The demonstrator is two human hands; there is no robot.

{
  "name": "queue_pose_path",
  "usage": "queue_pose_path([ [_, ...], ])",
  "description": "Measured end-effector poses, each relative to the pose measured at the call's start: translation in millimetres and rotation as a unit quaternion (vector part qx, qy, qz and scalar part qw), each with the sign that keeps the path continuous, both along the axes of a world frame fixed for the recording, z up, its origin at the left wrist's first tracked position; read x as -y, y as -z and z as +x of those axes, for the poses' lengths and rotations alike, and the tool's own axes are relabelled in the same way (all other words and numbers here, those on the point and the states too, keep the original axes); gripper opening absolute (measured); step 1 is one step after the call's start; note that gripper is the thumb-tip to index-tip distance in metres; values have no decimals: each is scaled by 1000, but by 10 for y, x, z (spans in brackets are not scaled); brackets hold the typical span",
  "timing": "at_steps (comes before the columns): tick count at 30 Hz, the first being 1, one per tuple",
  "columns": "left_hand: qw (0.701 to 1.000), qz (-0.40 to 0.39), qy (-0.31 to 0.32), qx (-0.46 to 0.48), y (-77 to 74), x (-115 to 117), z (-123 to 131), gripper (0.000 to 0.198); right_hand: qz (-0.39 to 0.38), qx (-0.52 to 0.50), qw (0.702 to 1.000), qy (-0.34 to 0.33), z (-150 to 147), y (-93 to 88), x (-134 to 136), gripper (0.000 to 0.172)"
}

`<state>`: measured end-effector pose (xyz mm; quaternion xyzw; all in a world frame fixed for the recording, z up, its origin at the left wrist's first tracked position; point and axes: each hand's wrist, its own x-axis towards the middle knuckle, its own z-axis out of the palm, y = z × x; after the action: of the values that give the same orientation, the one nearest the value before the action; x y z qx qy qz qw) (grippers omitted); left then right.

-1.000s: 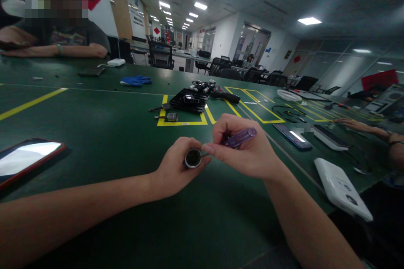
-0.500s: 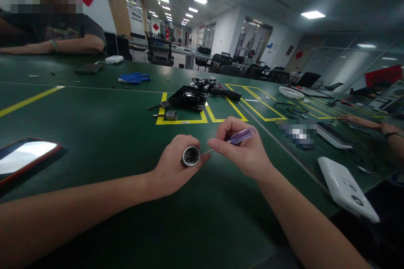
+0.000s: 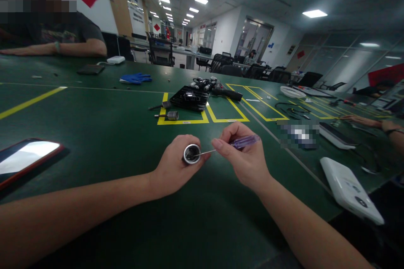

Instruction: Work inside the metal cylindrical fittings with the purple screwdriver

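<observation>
My left hand point(image 3: 175, 159) is closed round a dark metal cylinder point(image 3: 192, 154) whose bright-rimmed open end faces me. Between the thumb and fingers of my right hand point(image 3: 244, 153) is a screwdriver point(image 3: 244, 141) with a clear purple handle. Its thin shaft points left, and the tip reaches inside the cylinder's mouth; what it touches in there is too dark to make out. Beyond my hands, a small metal cylindrical part with a thin stem point(image 3: 172, 115) lies by the yellow tape, close to a black ribbed plastic piece point(image 3: 188, 98).
A phone point(image 3: 28, 159) lies at the left, a white device point(image 3: 352, 189) at the right edge. Farther back are a blue glove point(image 3: 135, 78), a black-handled tool point(image 3: 229, 92) and a black cable point(image 3: 292, 110). A person point(image 3: 75, 35) sits across the table point(image 3: 104, 130); another person's hand point(image 3: 362, 121) rests at right.
My right hand has shifted slightly right and down, and the screwdriver now lies flatter, its tip still in the cylinder. My left hand keeps its hold. The view has moved slightly.
</observation>
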<state>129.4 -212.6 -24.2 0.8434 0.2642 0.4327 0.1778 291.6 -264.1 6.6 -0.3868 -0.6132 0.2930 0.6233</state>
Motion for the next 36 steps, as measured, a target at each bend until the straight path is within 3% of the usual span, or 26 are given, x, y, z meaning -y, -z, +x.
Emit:
queue_pose_path([
  [19, 1000, -29, 0, 6, 11, -15, 7, 18, 65, 78, 989, 103, -71, 5, 113, 19],
  [36, 1000, -18, 13, -16, 10, -17, -12, 17, 148, 194, 967, 75, -115, -53, 222, 19],
])
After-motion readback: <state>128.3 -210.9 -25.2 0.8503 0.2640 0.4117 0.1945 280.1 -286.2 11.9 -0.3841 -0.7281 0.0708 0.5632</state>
